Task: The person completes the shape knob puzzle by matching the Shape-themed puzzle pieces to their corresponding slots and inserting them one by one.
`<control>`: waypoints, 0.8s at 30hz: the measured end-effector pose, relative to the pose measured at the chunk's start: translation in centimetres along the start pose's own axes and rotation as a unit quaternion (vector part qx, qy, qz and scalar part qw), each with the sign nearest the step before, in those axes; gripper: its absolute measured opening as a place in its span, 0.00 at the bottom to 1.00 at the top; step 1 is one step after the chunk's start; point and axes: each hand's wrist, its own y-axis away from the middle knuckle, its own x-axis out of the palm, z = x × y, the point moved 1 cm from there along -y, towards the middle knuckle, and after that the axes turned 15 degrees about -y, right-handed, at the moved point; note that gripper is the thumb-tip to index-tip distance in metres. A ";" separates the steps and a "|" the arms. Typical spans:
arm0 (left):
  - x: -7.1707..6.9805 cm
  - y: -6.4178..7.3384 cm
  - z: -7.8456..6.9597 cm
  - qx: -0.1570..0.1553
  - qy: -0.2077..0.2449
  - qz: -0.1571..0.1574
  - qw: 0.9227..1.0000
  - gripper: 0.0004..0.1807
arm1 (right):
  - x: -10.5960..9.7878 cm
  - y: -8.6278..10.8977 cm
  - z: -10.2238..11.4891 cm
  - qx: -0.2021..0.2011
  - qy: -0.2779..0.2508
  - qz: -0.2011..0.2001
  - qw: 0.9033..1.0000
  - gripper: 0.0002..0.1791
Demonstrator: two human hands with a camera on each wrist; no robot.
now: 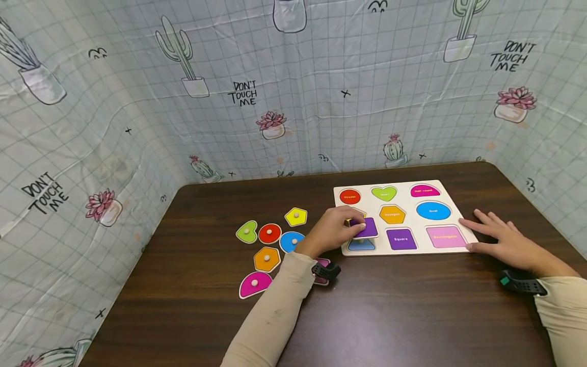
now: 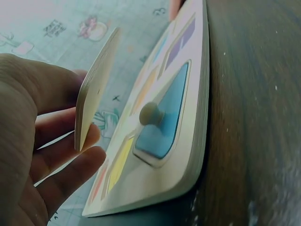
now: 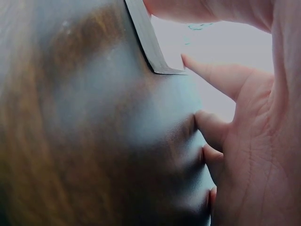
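My left hand (image 1: 334, 232) pinches a purple square puzzle piece (image 1: 368, 229), held tilted above the lower-left part of the white shape board (image 1: 337, 250). In the left wrist view the piece's pale edge and underside (image 2: 96, 89) show, apart from the board. Just below it, a blue triangle piece (image 2: 162, 127) with a round knob sits in its slot. The board's printed purple square (image 1: 401, 239) lies right of that triangle. My right hand (image 1: 513, 242) rests with spread fingers at the board's right edge, thumb and index finger (image 3: 211, 75) touching its corner area.
Left of the board lie several loose knobbed pieces: a green heart (image 1: 247, 232), red circle (image 1: 270, 234), yellow pentagon (image 1: 296, 217), blue oval (image 1: 291, 241), orange hexagon (image 1: 267, 260) and magenta half-round (image 1: 255, 284). My left wrist partly covers a pink piece (image 1: 323, 275). A patterned curtain (image 1: 312, 102) borders the table.
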 end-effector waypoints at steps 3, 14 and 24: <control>0.0 -0.2 -0.3 -0.002 0.007 0.001 1.000 0.08 | 0.0 0.0 0.0 0.001 0.000 -0.002 1.000 0.40; 0.1 -0.6 -1.1 -0.018 0.040 -0.021 0.999 0.12 | 0.1 0.1 -0.2 0.007 0.000 -0.001 1.000 0.41; 0.6 -1.2 -2.0 -0.038 0.065 -0.014 0.997 0.12 | 0.2 0.1 -0.1 0.004 0.005 0.003 1.000 0.41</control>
